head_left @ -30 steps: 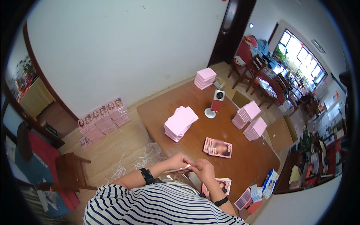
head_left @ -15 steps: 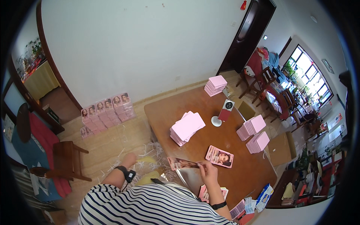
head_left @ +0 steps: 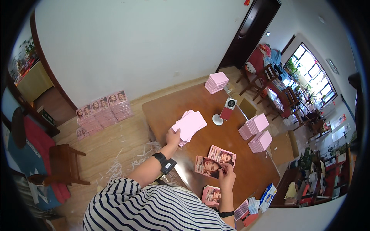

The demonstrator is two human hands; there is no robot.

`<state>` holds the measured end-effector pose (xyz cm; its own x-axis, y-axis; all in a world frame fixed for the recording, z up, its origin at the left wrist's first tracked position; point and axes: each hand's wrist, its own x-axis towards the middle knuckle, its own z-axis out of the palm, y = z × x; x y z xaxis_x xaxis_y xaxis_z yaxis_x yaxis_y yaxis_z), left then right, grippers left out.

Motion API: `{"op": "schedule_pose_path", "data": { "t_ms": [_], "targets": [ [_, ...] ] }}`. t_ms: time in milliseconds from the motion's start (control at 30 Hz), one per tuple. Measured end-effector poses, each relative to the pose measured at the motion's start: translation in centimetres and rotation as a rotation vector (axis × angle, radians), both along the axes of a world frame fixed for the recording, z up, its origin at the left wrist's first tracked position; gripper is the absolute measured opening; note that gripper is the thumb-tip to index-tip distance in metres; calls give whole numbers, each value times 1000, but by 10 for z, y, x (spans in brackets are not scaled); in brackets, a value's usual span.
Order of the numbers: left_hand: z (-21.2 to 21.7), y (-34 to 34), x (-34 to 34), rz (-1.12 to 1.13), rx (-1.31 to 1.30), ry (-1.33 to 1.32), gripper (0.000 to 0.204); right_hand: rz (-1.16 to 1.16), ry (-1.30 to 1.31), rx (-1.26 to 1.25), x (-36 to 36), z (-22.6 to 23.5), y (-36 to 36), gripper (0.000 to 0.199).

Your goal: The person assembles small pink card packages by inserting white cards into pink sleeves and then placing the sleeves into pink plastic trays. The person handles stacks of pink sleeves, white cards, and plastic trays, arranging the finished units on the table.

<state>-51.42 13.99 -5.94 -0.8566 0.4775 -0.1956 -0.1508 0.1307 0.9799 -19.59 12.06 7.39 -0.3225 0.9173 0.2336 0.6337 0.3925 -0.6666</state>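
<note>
My left hand is closed on the near-left corner of a flat pink case on top of an uneven pile on the brown table. My right hand pinches the right end of a flat printed card bearing a portrait. That card overlaps the near-left part of a pink case with a portrait lying on the table. Nearer my body, by my right wrist, lie more portrait-printed pink pieces, partly hidden by my arm.
Stacks of pink cases stand at the table's far corner and right edge. A red device on a round white stand is between them. Wrapped portrait packs line the wall; paper shreds litter the floor. A wooden chair stands left.
My left hand has come up from beside the table onto the pink pile. My right hand has moved right and slightly nearer, bringing the printed card beside the portrait case, its printed face now turned up.
</note>
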Motion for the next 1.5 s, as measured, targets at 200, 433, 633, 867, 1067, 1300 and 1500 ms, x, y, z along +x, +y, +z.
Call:
{"op": "schedule_pose_path", "data": {
  "t_ms": [200,433,633,867,1067,1300,1500],
  "targets": [
    [15,6,8,-21,159,74,27,-114,281,-173,35,-2,1,15],
    [93,-37,23,-694,622,-575,46,-34,725,-361,57,40,1,26],
    [120,-69,57,-962,475,-1041,44,-81,676,-270,31,59,-3,29],
    [118,-77,77,-1041,438,-1140,48,-47,615,-289,8,57,-8,30],
    [112,-80,79,-1035,459,-1168,49,-50,598,-293,7,49,-6,31],
    [114,-81,76,-1026,453,-1161,50,-47,612,-310,4,46,-3,31],
    [118,-84,75,-1035,439,-1160,49,-61,577,-333,1,47,-2,30]
  ]
}}
